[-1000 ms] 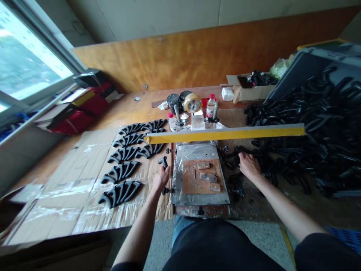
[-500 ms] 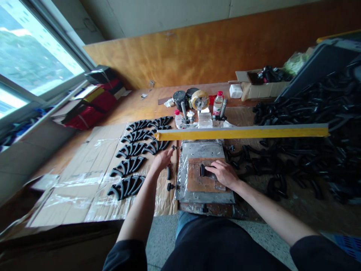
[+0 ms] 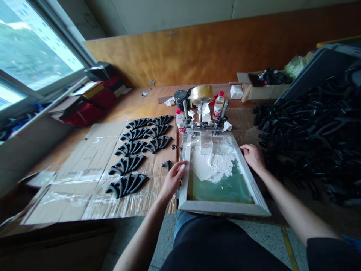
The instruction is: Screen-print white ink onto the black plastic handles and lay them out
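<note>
A screen-printing frame (image 3: 224, 207) lies low over the worktop in front of me, its green mesh partly covered with white paste (image 3: 213, 165). My left hand (image 3: 172, 181) grips the left rail, fingertips on the metal. At the opposite rail, my right hand (image 3: 254, 157) has its fingers bent against the outer edge. A clear squeegee-like blade (image 3: 206, 143) rests at the far end of the mesh. Just left of my left hand lies one black curved handle (image 3: 167, 164). The board and the handle beneath the frame are hidden.
Black handles (image 3: 126, 185) lie in fanned groups on the cardboard (image 3: 81, 180) to the left. A large heap of black handles (image 3: 310, 139) fills the right side. Behind the frame stand bottles (image 3: 219, 105), a black tub (image 3: 180, 99) and a tape roll (image 3: 201, 93).
The frame has swung down from its raised, edge-on position and covers the plate. My right hand has left the black handle on the board for the right rail; my left hand came to the left rail.
</note>
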